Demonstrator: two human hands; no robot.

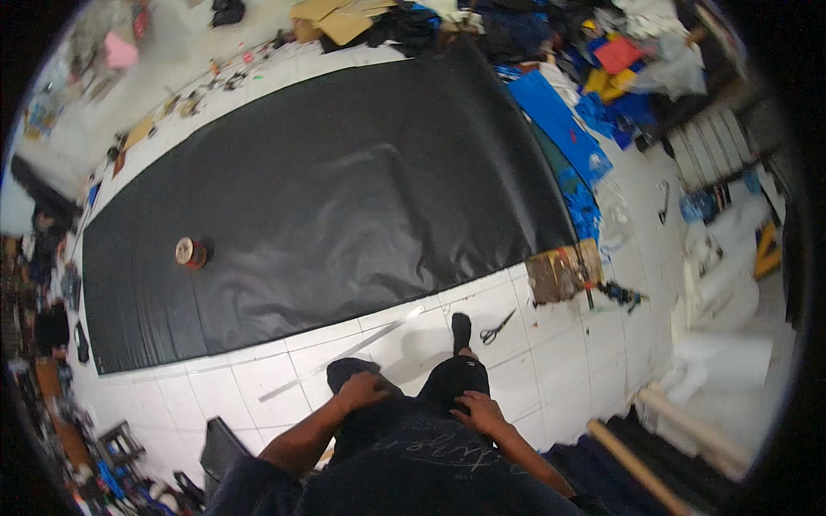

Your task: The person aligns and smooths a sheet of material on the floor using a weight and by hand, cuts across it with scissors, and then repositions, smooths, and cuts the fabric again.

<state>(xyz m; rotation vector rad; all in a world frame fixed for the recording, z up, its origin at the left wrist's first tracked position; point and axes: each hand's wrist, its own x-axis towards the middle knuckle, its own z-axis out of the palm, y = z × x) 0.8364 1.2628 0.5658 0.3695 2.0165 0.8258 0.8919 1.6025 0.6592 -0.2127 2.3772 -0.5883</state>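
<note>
Floor [559, 370]: white tile.
Black sheet [344, 189]: spread ahead of me; likely pliable, slick, bulky; I judge its near edge the best hold.
Left hand [363, 391]: on my left leg [347, 368]; closure I cannot tell.
Right hand [480, 413]: loose, fingers parted, on my right leg [447, 380].
Scissors [496, 328]: on floor, near my foot [461, 327].

From the middle of your view, at ten o'clock, you can see one pale pink piece [120, 50]. Between eleven and twelve are flat tan cardboard sheets [340, 21]. At half past one you have a long blue sheet [564, 125], with a bright red piece [618, 54] beyond it. At three o'clock is a yellow triangular object [768, 251].
</note>
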